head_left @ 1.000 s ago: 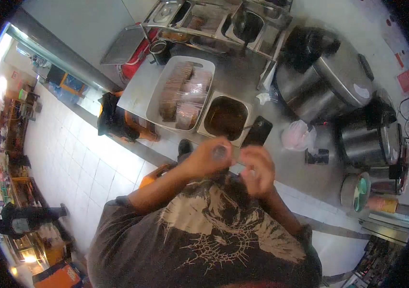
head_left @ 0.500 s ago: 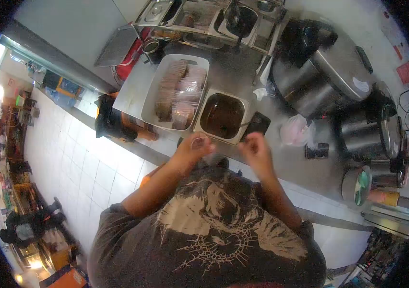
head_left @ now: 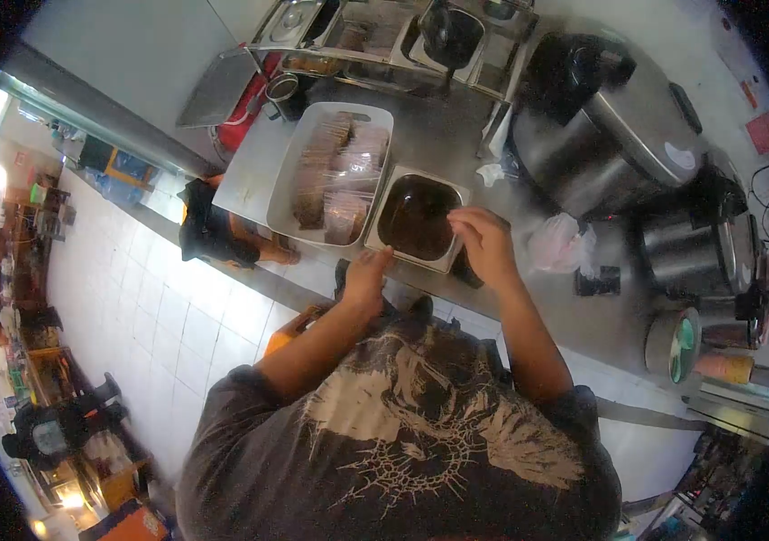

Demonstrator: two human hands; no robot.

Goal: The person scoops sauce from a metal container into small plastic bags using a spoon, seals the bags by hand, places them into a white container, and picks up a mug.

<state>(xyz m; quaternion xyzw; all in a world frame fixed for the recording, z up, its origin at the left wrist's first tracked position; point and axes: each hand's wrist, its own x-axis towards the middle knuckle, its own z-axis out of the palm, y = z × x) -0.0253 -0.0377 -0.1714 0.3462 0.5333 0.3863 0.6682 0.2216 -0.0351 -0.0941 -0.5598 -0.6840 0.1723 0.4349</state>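
A square metal pan (head_left: 373,236) of dark brown liquid stands on the counter in front of me. My right hand (head_left: 485,243) is over its right rim, fingers pinched together near the liquid; what they hold, if anything, is hidden. My left hand (head_left: 366,278) is closed, thumb up, near the pan's lower left corner; whatever is in it cannot be made out. Left of the pan is a white tub (head_left: 281,194) with several small clear-wrapped packets (head_left: 353,171) in stacks. Behind my right hand a dark flat object (head_left: 467,270) is partly covered.
Large steel cookers (head_left: 574,158) stand on the right. Beside them are a pinkish plastic bag (head_left: 557,243), a dark phone-like object (head_left: 597,281) and a round container (head_left: 672,347) with something green inside. A metal rack (head_left: 384,61) with pans is at the back. Another person's leg (head_left: 267,251) shows at left.
My right hand has moved up to the pan's right rim, where a thin handle showed before. My left hand has turned and closed, dropping slightly left.
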